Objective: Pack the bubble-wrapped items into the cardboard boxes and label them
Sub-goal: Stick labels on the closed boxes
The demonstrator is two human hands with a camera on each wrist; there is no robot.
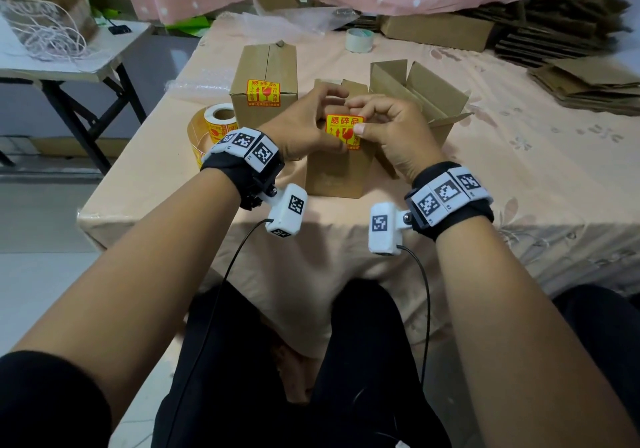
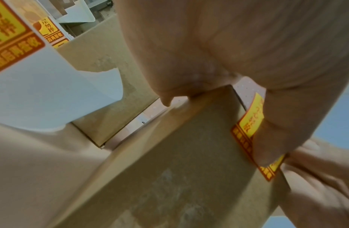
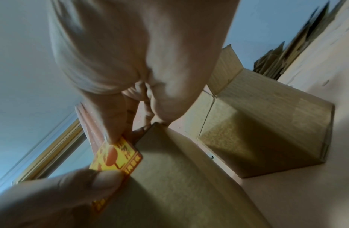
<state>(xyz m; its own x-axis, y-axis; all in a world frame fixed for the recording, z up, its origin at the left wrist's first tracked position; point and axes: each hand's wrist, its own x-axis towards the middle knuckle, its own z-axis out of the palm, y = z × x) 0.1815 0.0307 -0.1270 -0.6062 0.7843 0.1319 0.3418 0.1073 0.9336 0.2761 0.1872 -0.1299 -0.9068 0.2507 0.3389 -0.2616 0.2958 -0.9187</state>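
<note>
A small closed cardboard box (image 1: 337,173) stands near the table's front edge. A yellow-and-red fragile label (image 1: 341,132) lies on its front face. My left hand (image 1: 308,125) hooks its fingers over the box top, and its thumb presses the label's lower part (image 2: 249,121). My right hand (image 1: 388,125) curls over the top from the right, its thumb on the label's upper edge (image 3: 119,155). Behind to the left stands a closed box (image 1: 265,66) that bears the same label. An open box (image 1: 419,97) stands to the right. No bubble-wrapped item shows inside it.
A roll of labels (image 1: 218,121) sits left of the boxes with a strip trailing off. A tape roll (image 1: 359,39) and loose bubble wrap (image 1: 284,19) lie at the back. Flattened cartons (image 1: 585,83) are stacked at the right. A folding table (image 1: 69,56) stands at the left.
</note>
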